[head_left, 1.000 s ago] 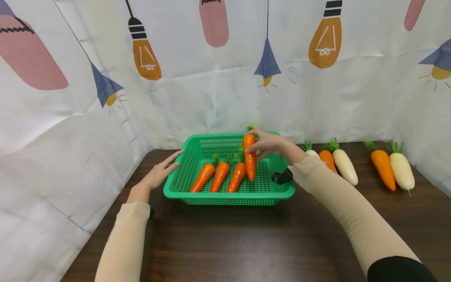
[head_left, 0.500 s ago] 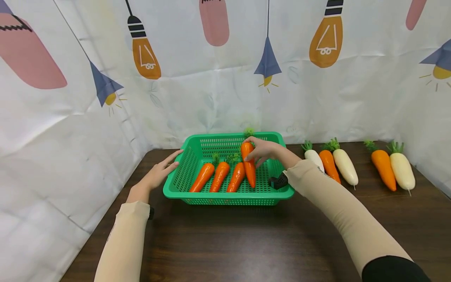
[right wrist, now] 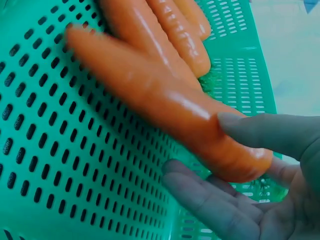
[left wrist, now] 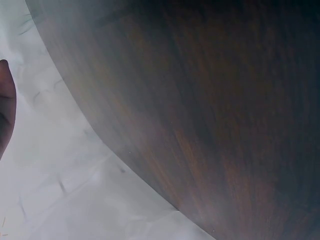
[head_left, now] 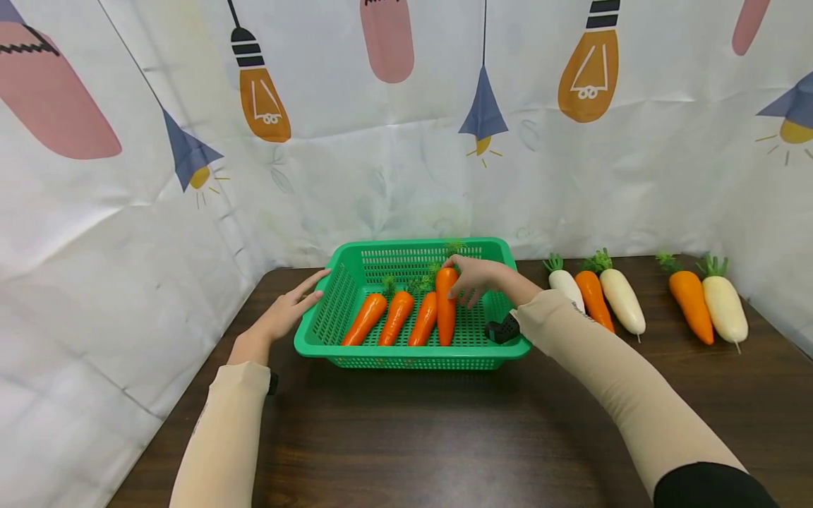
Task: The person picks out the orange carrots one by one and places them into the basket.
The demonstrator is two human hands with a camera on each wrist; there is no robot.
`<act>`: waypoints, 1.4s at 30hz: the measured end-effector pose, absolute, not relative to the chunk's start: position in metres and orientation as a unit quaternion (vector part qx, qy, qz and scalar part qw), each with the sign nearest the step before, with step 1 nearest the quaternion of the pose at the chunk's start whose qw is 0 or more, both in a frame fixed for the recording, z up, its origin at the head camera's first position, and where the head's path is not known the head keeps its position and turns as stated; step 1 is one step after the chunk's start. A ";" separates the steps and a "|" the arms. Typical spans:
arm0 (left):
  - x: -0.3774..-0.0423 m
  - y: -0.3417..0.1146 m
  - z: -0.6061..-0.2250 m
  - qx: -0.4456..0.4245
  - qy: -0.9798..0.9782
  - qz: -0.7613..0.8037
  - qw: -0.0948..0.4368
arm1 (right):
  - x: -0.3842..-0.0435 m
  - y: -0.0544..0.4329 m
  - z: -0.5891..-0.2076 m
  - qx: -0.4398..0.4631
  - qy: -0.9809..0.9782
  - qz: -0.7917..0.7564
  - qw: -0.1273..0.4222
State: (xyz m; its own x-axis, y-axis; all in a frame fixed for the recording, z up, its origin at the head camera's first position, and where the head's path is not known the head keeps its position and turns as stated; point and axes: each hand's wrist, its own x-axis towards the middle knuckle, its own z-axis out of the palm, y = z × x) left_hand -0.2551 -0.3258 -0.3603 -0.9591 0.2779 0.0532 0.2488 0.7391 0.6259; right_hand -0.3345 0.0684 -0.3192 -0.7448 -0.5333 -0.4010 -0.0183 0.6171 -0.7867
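Observation:
In the head view, a green plastic basket (head_left: 413, 352) sits on the table with orange carrots inside. My right hand (head_left: 479, 276) grips the rightmost carrot (head_left: 446, 307) near its leafy end, low in the basket. In the right wrist view, the thumb (right wrist: 260, 132) lies on top of that carrot and fingers reach under it; its tip points to the upper left. Three other carrots lie side by side to its left, the nearest (head_left: 424, 322) close against it. My left hand (head_left: 277, 319) touches the basket's left rim with extended fingers. Only a sliver of it enters the left wrist view.
To the basket's right lie a white radish (head_left: 567, 285), a carrot (head_left: 595, 298) and another white radish (head_left: 622, 296). Farther right are a carrot (head_left: 691, 305) and a white radish (head_left: 725, 308). A patterned cloth (head_left: 406, 176) hangs behind the dark wooden table (head_left: 406, 430).
My right hand has lowered the carrot into the basket and brought it more upright in line, beside the others. The left hand has stayed at the rim.

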 end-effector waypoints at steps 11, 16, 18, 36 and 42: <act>-0.257 -0.327 -0.362 0.144 0.931 0.336 0.024 | -0.333 0.066 -0.321 -0.147 0.868 -0.332 0.338; -0.257 -0.328 -0.363 0.144 0.931 0.336 0.024 | -0.338 0.066 -0.324 -0.155 0.875 -0.297 0.350; -0.257 -0.328 -0.364 0.143 0.930 0.337 0.024 | -0.340 0.065 -0.326 -0.158 0.878 -0.279 0.354; -0.258 -0.328 -0.362 0.144 0.926 0.347 0.025 | -0.342 0.049 -0.327 -0.195 0.883 -0.244 0.350; -0.260 -0.328 -0.363 0.147 0.926 0.347 0.024 | -0.341 0.047 -0.328 -0.193 0.882 -0.245 0.353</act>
